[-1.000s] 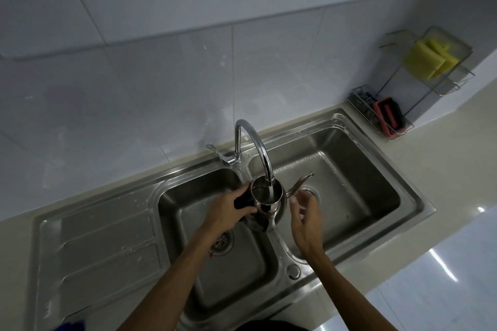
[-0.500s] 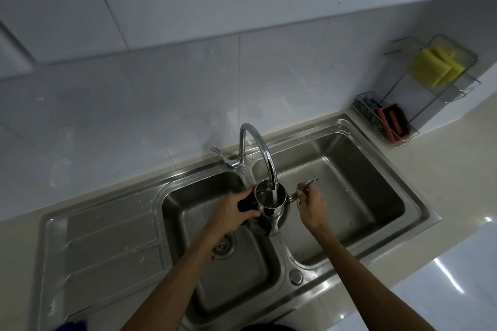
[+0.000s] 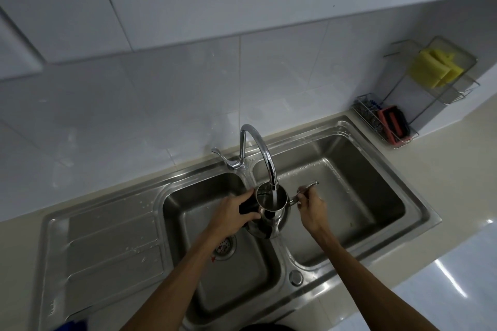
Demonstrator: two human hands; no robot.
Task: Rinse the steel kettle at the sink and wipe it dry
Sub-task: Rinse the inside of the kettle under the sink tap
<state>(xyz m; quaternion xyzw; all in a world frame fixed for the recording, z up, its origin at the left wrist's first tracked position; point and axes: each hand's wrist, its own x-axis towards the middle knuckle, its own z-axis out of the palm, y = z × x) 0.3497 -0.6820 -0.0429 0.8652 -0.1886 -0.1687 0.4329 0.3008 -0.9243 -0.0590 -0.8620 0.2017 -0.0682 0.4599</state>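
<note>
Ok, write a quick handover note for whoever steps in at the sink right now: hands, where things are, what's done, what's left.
Left hand: gripping the kettle's black handle.
Right hand: pinching the thin spout.
Kettle: held upright, lid off, above the divider between the two sink basins, under the tap.
Done: water is running into the open top.
Left: swirl, empty, shut the tap, wipe dry. No cloth in view; yellow sponges sit in the rack on the right.

The faucet arches right over the kettle, blocking you from above. Open basin lies right of your right hand, more below your left hand; the rack stands well apart.
</note>
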